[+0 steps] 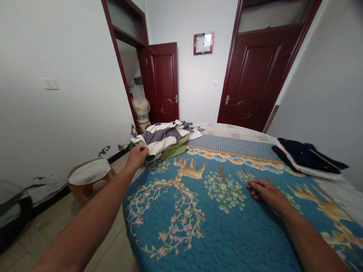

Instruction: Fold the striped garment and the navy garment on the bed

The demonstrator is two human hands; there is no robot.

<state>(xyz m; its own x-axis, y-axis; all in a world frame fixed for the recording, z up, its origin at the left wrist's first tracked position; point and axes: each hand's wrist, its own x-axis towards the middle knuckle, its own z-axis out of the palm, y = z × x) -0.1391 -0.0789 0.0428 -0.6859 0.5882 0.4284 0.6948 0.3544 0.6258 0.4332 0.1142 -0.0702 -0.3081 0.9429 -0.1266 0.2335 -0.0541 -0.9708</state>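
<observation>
At the far left of the round table, my left hand [139, 152] is closed on the near edge of a white and grey striped garment [167, 135]. That garment lies crumpled on a loose heap, with an olive green cloth [176, 148] showing beneath it. My right hand [263, 192] hovers low over the blue quilted cover [227, 234], its fingers loosely curled and slightly apart, with nothing visible in them. Deer, flowers and trees are printed on the cover. A stack of folded dark clothes [307, 153], with white cloth beneath, sits at the right side.
A pale patterned tablecloth [227, 130] shows along the far rim. Left of the table stands a wooden stool [90, 173] with a light top. Behind are two dark red doors [164, 79], the left one ajar with a fan [141, 107] beyond. The wall carries a clock [203, 43].
</observation>
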